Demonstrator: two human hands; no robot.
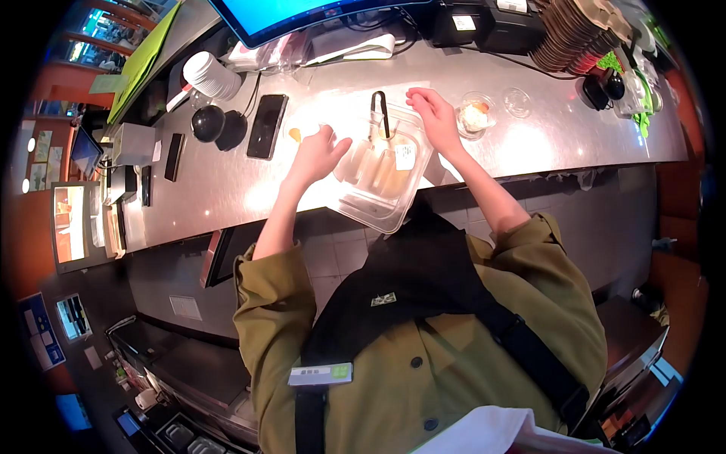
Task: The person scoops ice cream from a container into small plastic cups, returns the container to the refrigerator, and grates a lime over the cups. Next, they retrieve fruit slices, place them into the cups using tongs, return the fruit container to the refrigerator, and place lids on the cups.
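A clear plastic container (361,198) sits at the counter's front edge, its near end jutting past it. Pale pieces of food and a white label (405,157) show inside, and a black hooked handle (383,113) sticks up from its far end. My left hand (316,157) is at the container's left side, thumb apart from the partly bent fingers; whether it touches the wall is unclear. At the far right corner is my right hand (437,121), fingers stretched out over the rim. To its right stands a small clear cup (475,117) with white and orange food.
On the metal counter (204,185) are a phone (268,127), a black ball-shaped object (207,123), stacked white cups (212,76) and a small clear lid (517,102). A screen (302,15), black machines (484,29) and stacked brown cardboard carriers (578,34) line the back.
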